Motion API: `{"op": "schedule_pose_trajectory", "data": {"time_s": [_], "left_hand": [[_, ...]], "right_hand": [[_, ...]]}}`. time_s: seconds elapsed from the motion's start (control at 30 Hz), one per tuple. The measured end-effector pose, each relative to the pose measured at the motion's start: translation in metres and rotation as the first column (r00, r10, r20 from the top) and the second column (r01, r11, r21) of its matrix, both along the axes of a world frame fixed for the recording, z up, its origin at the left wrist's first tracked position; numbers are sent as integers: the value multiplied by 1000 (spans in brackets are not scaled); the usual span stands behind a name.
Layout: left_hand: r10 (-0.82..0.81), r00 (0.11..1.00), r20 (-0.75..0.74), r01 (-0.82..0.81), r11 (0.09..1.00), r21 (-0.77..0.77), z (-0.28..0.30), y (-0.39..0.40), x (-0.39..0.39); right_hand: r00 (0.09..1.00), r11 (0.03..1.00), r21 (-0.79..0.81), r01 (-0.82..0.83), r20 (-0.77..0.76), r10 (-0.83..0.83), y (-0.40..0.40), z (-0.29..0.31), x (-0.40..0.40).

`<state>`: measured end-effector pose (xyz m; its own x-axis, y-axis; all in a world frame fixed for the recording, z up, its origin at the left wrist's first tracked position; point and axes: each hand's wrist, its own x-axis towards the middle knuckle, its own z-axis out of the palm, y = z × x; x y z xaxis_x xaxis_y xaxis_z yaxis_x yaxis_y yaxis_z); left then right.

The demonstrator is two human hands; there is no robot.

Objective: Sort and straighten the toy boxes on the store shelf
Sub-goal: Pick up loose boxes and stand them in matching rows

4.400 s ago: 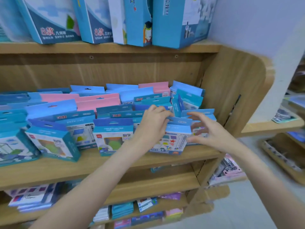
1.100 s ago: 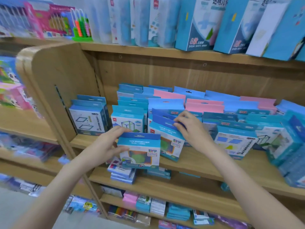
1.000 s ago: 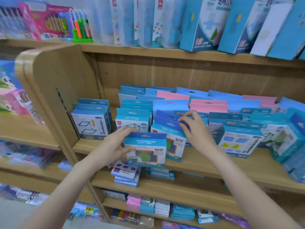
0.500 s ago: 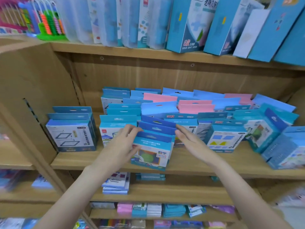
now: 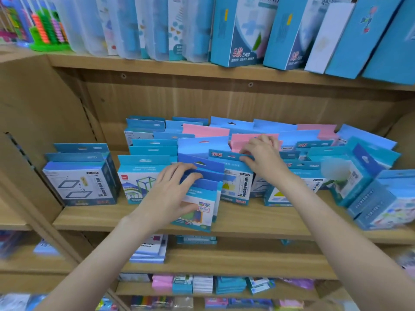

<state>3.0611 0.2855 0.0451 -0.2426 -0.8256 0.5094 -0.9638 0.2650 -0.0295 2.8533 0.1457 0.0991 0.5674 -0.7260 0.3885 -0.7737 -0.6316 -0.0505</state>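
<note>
Rows of blue and pink toy boxes stand on the middle wooden shelf (image 5: 247,225). My left hand (image 5: 173,194) grips the front blue box (image 5: 202,207), thumb on its face and fingers over its top flap; the box sits at the shelf's front edge, tilted slightly. My right hand (image 5: 260,156) pinches the header flap of a blue box with red print (image 5: 233,180) one row behind. Pink boxes (image 5: 206,131) stand further back.
A blue box with frame drawings (image 5: 80,182) stands alone at the left by the shelf's side panel (image 5: 38,122). Leaning blue boxes (image 5: 377,194) crowd the right end. Tall blue boxes (image 5: 238,30) and an abacus (image 5: 47,25) fill the upper shelf. Lower shelves hold small packs (image 5: 150,250).
My left hand has set the front blue box back against the row. My right hand has moved up and right from that box to the flap of a box behind.
</note>
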Motion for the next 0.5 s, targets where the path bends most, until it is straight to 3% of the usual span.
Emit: {"op": "schedule_pose_trajectory", "data": {"time_s": [0.13, 0.2, 0.5], "left_hand": [[-2, 1000, -10, 2, 999, -32, -5, -1, -2], [2, 1000, -31, -4, 998, -62, -8, -3, -4], [51, 993, -105, -65, 989, -130, -14, -19, -13]], "right_hand": [[956, 991, 114, -72, 292, 36, 0, 31, -4], [914, 991, 93, -95, 404, 50, 4, 49, -15], [916, 1000, 27, 12, 401, -22, 28, 61, -95]]}}
